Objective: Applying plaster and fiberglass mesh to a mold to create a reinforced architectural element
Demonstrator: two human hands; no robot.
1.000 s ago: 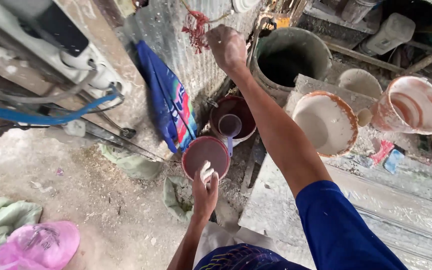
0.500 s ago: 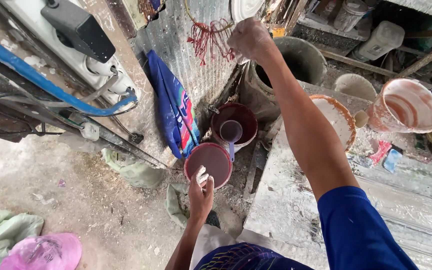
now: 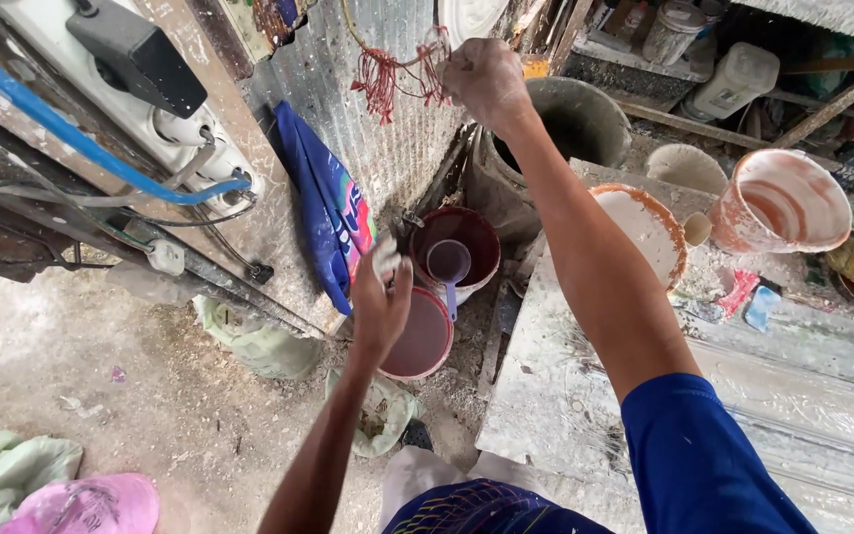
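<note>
The right hand [image 3: 486, 81] is raised against the corrugated grey metal wall [image 3: 387, 109], its fingers [image 3: 459, 71] curled shut on a tangled bunch of red string [image 3: 392, 71] hanging from a thin hoop just beside them. The left hand [image 3: 380, 307] reaches lower, fingers [image 3: 385, 259] pinched on a small whitish lump [image 3: 384, 253]. Just below those fingers sits a round dark-red plastic basin [image 3: 422, 341]; just beyond them, a maroon bucket [image 3: 467, 242] holds 1 purple scoop [image 3: 449, 265].

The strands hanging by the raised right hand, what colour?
Red strands, beside the right hand; head view.
</note>
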